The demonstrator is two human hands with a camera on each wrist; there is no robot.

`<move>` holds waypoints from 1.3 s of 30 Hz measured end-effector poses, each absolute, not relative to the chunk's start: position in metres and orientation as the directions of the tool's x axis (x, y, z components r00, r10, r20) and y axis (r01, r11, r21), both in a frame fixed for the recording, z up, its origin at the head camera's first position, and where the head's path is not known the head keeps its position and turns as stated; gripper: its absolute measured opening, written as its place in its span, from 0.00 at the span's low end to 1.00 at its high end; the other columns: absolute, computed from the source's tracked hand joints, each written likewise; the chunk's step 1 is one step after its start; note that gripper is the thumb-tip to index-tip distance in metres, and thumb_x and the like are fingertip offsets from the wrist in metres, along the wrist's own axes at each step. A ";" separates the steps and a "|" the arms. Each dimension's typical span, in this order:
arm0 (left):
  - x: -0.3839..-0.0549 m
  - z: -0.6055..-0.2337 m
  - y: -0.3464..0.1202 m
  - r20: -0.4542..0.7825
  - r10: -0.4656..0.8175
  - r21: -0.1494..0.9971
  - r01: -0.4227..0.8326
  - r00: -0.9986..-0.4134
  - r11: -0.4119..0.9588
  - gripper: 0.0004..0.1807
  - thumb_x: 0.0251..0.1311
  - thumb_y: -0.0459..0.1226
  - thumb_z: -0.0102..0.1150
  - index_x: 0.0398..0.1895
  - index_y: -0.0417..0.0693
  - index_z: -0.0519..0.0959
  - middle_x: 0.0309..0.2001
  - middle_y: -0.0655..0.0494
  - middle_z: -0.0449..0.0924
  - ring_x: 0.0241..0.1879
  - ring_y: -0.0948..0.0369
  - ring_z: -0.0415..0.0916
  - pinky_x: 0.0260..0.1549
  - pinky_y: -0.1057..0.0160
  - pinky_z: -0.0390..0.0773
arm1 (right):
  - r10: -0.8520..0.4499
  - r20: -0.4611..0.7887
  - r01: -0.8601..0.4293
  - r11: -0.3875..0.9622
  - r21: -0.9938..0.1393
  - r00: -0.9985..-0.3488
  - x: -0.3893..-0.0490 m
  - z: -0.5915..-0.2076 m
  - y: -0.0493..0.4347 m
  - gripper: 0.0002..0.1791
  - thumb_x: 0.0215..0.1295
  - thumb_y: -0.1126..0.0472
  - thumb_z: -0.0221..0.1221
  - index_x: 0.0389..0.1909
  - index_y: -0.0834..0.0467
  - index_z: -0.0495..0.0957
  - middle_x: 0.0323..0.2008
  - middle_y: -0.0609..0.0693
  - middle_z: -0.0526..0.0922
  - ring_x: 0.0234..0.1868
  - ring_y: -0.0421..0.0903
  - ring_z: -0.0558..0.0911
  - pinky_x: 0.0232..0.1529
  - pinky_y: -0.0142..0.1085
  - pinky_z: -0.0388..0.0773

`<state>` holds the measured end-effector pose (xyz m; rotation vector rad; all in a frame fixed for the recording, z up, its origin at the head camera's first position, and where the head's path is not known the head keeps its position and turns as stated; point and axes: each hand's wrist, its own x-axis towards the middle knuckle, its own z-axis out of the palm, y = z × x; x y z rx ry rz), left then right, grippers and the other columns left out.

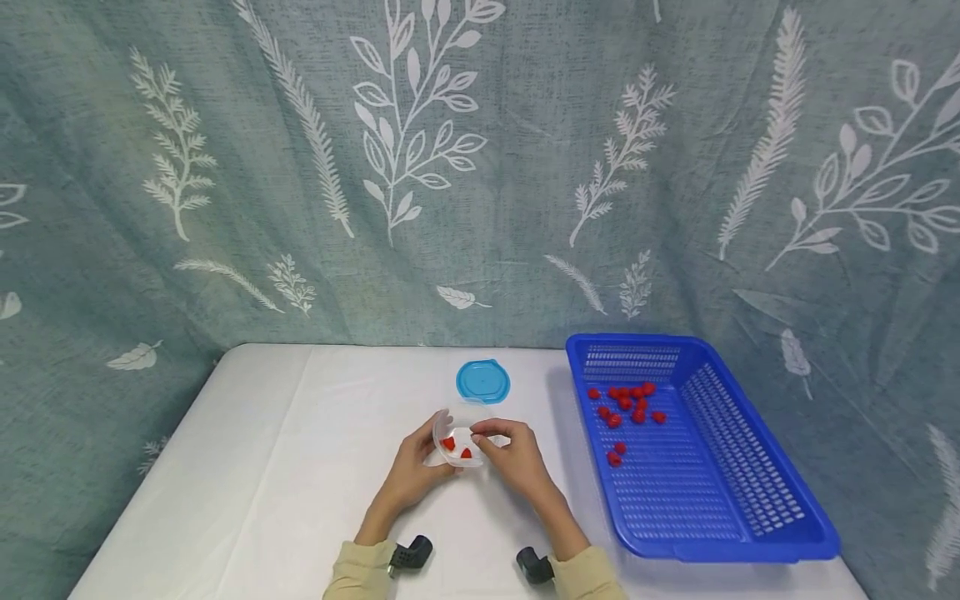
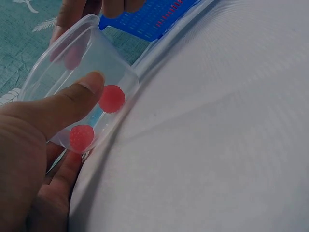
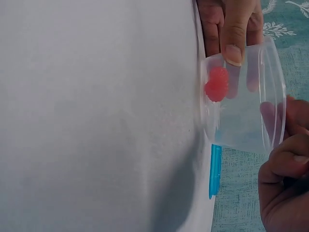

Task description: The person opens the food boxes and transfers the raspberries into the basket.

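My left hand grips a clear plastic container, its thumb pressed along the wall and other fingers around the far side and base. Two red raspberries rest in the bottom of the container, apart from each other. My right hand is at the container's right rim, with thumb and index finger brought together over the opening; the other fingers are curled. The wall and fingers partly hide those fingertips, and I cannot tell whether a raspberry is between them.
A round blue lid lies on the white table just behind the container. To the right stands a large blue plastic basket with several red raspberries mostly toward its back left. A patterned green curtain hangs behind the table.
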<state>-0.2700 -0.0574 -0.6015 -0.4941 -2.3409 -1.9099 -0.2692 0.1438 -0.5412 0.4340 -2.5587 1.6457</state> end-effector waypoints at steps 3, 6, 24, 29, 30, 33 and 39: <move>-0.271 -0.604 -0.057 0.282 0.202 0.934 0.316 -0.938 0.167 0.50 0.48 0.28 0.76 0.76 0.40 0.63 0.72 0.40 0.68 0.73 0.47 0.65 0.72 0.56 0.67 | -0.221 0.208 -0.286 0.428 -0.857 -0.953 -0.271 -0.542 0.142 0.08 0.66 0.66 0.65 0.45 0.61 0.88 0.42 0.53 0.89 0.52 0.52 0.84 0.47 0.41 0.84; -0.271 -0.605 -0.058 0.305 0.198 0.928 0.337 -0.932 0.160 0.49 0.48 0.29 0.77 0.76 0.39 0.63 0.71 0.39 0.69 0.72 0.45 0.66 0.71 0.55 0.68 | -0.257 0.175 -0.281 0.467 -0.838 -0.950 -0.273 -0.543 0.139 0.09 0.66 0.66 0.64 0.45 0.60 0.87 0.43 0.52 0.89 0.55 0.53 0.83 0.57 0.53 0.81; -0.263 -0.592 -0.056 0.259 0.164 0.951 0.281 -0.952 0.131 0.49 0.46 0.24 0.76 0.75 0.38 0.64 0.71 0.38 0.70 0.72 0.45 0.67 0.71 0.49 0.67 | -0.380 -0.071 -0.210 0.648 -0.732 -0.922 -0.283 -0.519 0.129 0.11 0.62 0.68 0.66 0.44 0.67 0.86 0.38 0.55 0.88 0.44 0.50 0.84 0.45 0.44 0.85; -0.267 -0.599 -0.059 0.253 0.172 0.953 0.276 -0.952 0.128 0.50 0.45 0.25 0.78 0.75 0.42 0.65 0.69 0.41 0.72 0.71 0.46 0.68 0.70 0.51 0.69 | -0.397 -0.117 -0.212 0.691 -0.691 -0.910 -0.285 -0.514 0.125 0.09 0.61 0.66 0.68 0.40 0.67 0.86 0.36 0.54 0.88 0.36 0.45 0.82 0.38 0.38 0.84; -0.267 -0.599 -0.059 0.259 0.172 0.950 0.283 -0.950 0.135 0.50 0.45 0.25 0.78 0.75 0.41 0.65 0.69 0.40 0.73 0.70 0.45 0.69 0.70 0.51 0.70 | -0.402 -0.127 -0.216 0.702 -0.679 -0.907 -0.285 -0.513 0.125 0.08 0.62 0.66 0.68 0.39 0.66 0.86 0.36 0.54 0.88 0.37 0.44 0.83 0.38 0.38 0.84; -0.267 -0.599 -0.059 0.267 0.171 0.948 0.290 -0.948 0.129 0.50 0.44 0.25 0.78 0.75 0.40 0.66 0.69 0.40 0.73 0.71 0.45 0.68 0.69 0.51 0.69 | -0.426 -0.154 -0.238 0.731 -0.640 -0.892 -0.287 -0.511 0.124 0.07 0.64 0.63 0.68 0.38 0.64 0.87 0.36 0.52 0.89 0.35 0.43 0.82 0.38 0.37 0.82; -0.267 -0.597 -0.059 0.252 0.185 0.951 0.279 -0.950 0.132 0.50 0.46 0.27 0.78 0.76 0.42 0.64 0.69 0.41 0.73 0.72 0.48 0.67 0.71 0.52 0.67 | -0.474 -0.158 -0.292 0.736 -0.611 -0.866 -0.290 -0.511 0.125 0.04 0.63 0.64 0.67 0.33 0.61 0.87 0.30 0.48 0.87 0.30 0.40 0.76 0.32 0.32 0.75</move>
